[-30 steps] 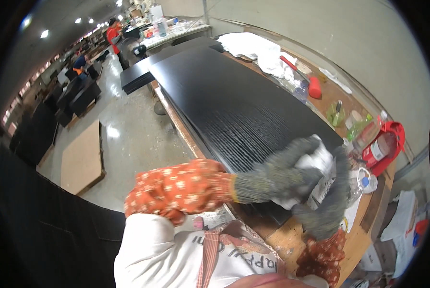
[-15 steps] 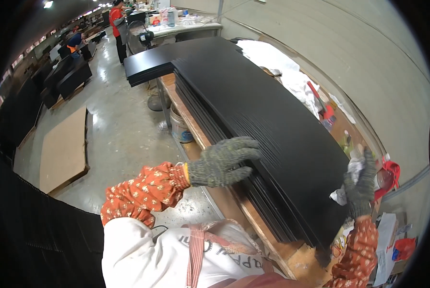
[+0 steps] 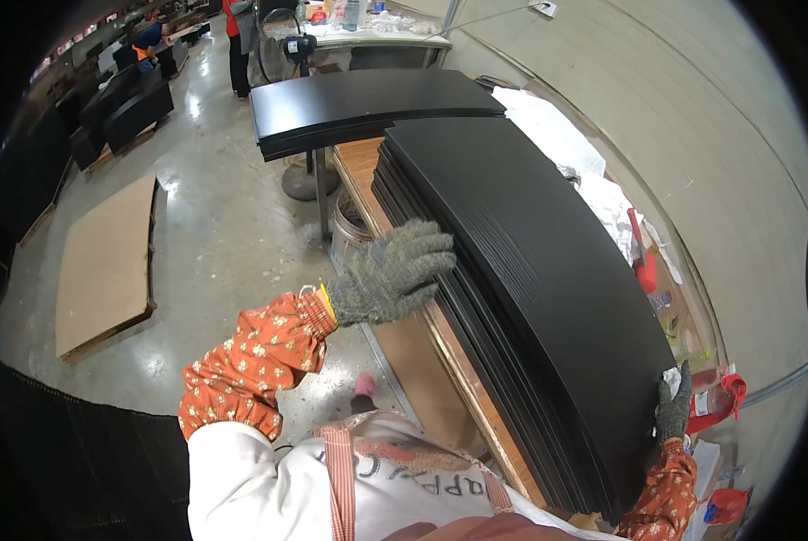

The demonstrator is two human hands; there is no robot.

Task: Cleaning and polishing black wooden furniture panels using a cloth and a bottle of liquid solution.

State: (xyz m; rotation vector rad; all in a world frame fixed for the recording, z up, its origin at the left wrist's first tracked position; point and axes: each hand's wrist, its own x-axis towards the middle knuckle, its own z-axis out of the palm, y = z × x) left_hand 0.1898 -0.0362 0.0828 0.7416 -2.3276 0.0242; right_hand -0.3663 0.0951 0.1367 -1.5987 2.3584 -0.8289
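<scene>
A stack of long black wood-grain panels (image 3: 530, 270) lies tilted on a wooden bench (image 3: 440, 361). My left hand (image 3: 390, 270), in a grey knit glove, presses with spread fingers against the stack's near long edge. My right hand (image 3: 673, 406), also gloved, grips the stack's far right edge, and a bit of white cloth shows by its fingers. Both forearms wear orange flowered sleeves.
A second stack of black panels (image 3: 368, 104) rests on a stand beyond. A bucket (image 3: 350, 230) stands under the bench. A flat board on a pallet (image 3: 106, 257) lies on the floor at left. White cloths, a red tool and bottles line the bench's wall side. People work far back.
The white cloth that both hands rubbed on the top panel is put aside. The hands have spread to the stack's two long edges, and the stack now stands tilted up.
</scene>
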